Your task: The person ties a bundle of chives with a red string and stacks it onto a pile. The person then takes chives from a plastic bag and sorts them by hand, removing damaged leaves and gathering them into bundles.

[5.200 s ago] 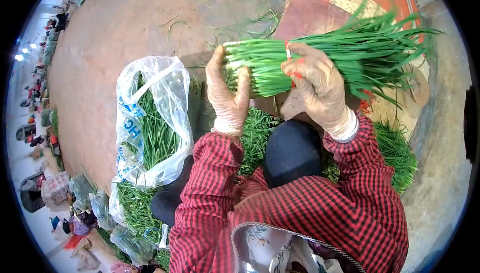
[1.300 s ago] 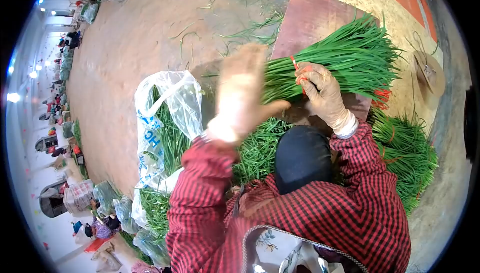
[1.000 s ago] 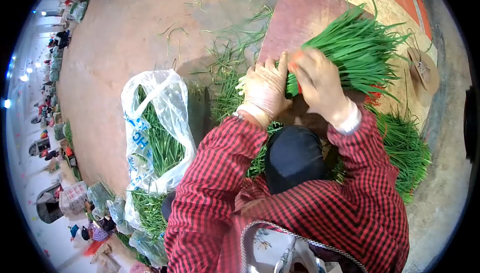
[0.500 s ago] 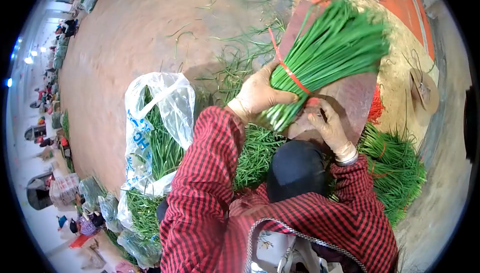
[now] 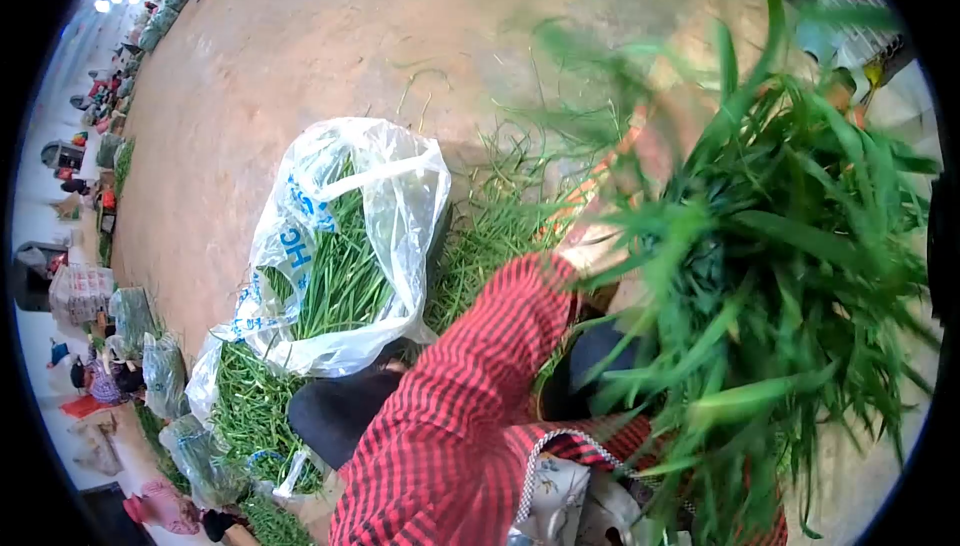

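A bunch of chives (image 5: 780, 246) is raised close to the camera on the right, its long flat leaves fanned out and smeared by motion. My left hand (image 5: 597, 249) reaches in behind the leaves from the left; only a pale gloved part near the wrist shows, its fingers hidden. My right hand is out of sight, covered by the same leaves. To the left of my left arm stands a clear plastic bag (image 5: 400, 181) with blue print, with more chives (image 5: 350, 281) inside.
Loose chive leaves (image 5: 500, 231) litter the floor (image 5: 330, 36) beyond my left arm. More cut greens (image 5: 250, 396) lie beside my dark-clad knee (image 5: 340, 416). Along the far left are filled bags (image 5: 165, 371) and other people, one in a patterned top (image 5: 102, 383).
The banded bunch has swung up and right toward the camera, its leaves now covering my right hand and the board. My left arm has shifted right; the view has turned.
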Available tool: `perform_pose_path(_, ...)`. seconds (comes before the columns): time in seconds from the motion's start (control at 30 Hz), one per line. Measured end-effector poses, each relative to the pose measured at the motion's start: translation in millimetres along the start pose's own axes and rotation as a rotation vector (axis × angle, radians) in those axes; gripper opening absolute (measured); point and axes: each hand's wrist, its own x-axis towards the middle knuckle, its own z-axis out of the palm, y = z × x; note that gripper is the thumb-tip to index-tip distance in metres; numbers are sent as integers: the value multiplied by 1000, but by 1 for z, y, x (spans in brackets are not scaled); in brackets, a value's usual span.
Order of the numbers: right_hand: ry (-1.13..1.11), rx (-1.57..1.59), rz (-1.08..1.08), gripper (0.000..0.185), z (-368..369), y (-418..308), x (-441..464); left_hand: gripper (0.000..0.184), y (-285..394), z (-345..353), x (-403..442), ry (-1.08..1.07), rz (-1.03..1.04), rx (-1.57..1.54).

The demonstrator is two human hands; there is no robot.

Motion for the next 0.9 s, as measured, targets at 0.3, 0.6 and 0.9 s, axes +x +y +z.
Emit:
perform_pose_path(0.3,-95,-143,131,17,33,3,-27,95,66,-30,-38,518,80,947)
perform_pose_path(0.6,303,782,368,21,30,-8,-17,91,9,37,-41,388,-231,1165)
perform_pose_path(0.9,58,1030,415,40,36,26,-43,115,45,19,-30,230,-81,1172)
